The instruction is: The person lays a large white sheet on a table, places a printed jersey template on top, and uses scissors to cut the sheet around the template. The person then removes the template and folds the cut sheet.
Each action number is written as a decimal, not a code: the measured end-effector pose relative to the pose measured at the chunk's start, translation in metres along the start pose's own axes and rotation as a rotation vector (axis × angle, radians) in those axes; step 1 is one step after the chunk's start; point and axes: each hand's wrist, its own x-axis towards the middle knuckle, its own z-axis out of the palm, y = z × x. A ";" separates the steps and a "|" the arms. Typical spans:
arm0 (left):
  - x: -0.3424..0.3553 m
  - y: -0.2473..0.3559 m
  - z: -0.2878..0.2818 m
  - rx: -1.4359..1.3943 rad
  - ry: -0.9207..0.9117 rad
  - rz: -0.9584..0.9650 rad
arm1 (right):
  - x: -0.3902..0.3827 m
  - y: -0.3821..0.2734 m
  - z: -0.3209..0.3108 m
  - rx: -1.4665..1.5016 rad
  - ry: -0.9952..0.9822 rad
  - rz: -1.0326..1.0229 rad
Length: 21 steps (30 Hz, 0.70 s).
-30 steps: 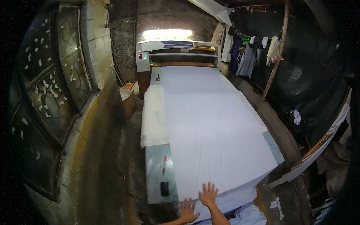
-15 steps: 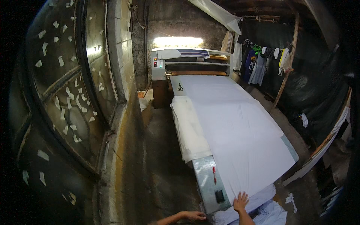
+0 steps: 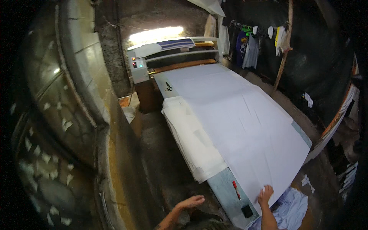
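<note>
My left hand (image 3: 191, 202) is in the air just left of the table edge, its fingers loosely extended and holding nothing. My right hand (image 3: 265, 193) is on the pale sheet (image 3: 253, 138) near its near edge, fingers slightly bent and apart. Beside my hands on the pale blue tabletop (image 3: 222, 186) lie a red-and-white pen (image 3: 236, 189) and a black rectangular item (image 3: 247, 211). A cream folded cloth (image 3: 191, 142) runs along the table's left side. Crumpled pale fabric (image 3: 291, 209) lies below the near right edge. Black scissors (image 3: 168, 86) rest at the far left.
A roller machine (image 3: 138, 67) with lit buttons is at the table's far end, a cardboard box (image 3: 135, 122) left of it. A walled walkway with a paned window (image 3: 74, 90) is on my left. A wooden pole (image 3: 281, 71) and hanging clothes (image 3: 251, 50) stand at right.
My left hand has left the sheet's near edge for the space left of the table. My right hand remains on the sheet. The view has shifted and rotated, placing the table diagonally.
</note>
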 end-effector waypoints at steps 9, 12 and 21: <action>0.114 0.089 -0.212 -0.412 0.346 -0.040 | 0.211 -0.263 0.211 0.247 -0.321 -0.383; 0.160 0.107 -0.257 -0.654 0.460 -0.050 | 0.239 -0.316 0.248 0.109 -0.431 -0.382; 0.346 0.113 -0.362 -0.261 0.402 -0.093 | 0.251 -0.334 0.294 0.044 -0.441 -0.198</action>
